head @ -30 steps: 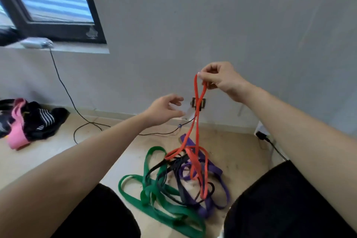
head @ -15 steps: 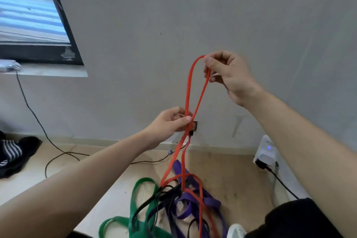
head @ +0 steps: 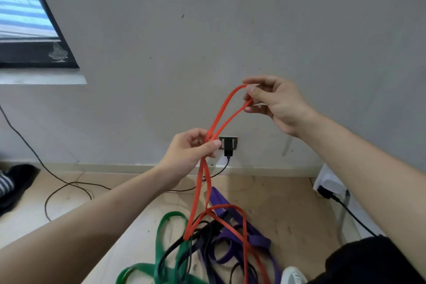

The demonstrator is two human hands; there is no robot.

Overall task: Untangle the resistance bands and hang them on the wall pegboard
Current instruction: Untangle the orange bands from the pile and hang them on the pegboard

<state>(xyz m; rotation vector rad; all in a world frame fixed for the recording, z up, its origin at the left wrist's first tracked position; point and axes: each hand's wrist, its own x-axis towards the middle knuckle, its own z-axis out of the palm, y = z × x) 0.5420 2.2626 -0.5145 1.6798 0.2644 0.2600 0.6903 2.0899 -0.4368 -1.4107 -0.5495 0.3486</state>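
My right hand (head: pixel 276 104) pinches the top of the red band (head: pixel 197 193) between thumb and forefinger. My left hand (head: pixel 191 152), lower and nearer the pile, pinches both strands where they cross. From there the band runs almost straight down to the floor, its lower end threaded among the black band (head: pixel 202 233), purple band (head: pixel 258 240) and green band (head: pixel 161 237). The tangle lies below my left hand, so I'd pull upward. No pegboard in view.

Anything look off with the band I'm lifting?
Yes: the red band, pinched by left hand and right hand, crosses itself at the left hand, and its lower end is snagged among the black band and purple band on the floor.
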